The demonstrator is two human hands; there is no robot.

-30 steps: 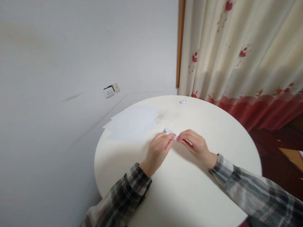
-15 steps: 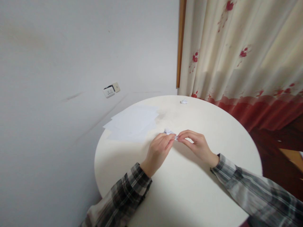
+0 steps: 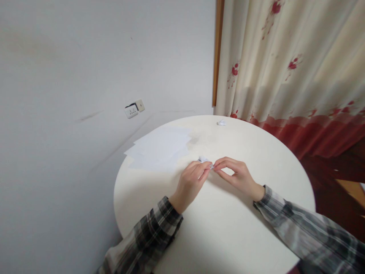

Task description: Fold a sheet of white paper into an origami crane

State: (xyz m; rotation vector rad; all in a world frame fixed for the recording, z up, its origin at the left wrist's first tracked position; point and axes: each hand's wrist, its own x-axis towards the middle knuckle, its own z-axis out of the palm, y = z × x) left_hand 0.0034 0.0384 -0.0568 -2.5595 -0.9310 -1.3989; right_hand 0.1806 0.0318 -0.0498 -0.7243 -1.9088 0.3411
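Note:
Both hands meet above the middle of the white table, fingertips nearly touching. Between them is a folded piece of white paper (image 3: pixel 202 159), mostly hidden behind the left fingers. My left hand (image 3: pixel 193 179) pinches it between thumb and fingers. Across from it, my right hand (image 3: pixel 235 176) pinches a small end of the same paper, thumb and forefinger forming a loop. The exact shape of the folds is too small to make out.
Loose white paper sheets (image 3: pixel 159 148) lie in a spread stack at the table's left. A small crumpled or folded paper (image 3: pixel 221 122) rests near the far edge. Behind the round table (image 3: pixel 242 236) are a wall with a socket (image 3: pixel 131 111) and a flowered curtain (image 3: pixel 256 57).
The paper between the fingers has shifted and tilted very slightly. Both hands stay in almost the same place, still pinching it.

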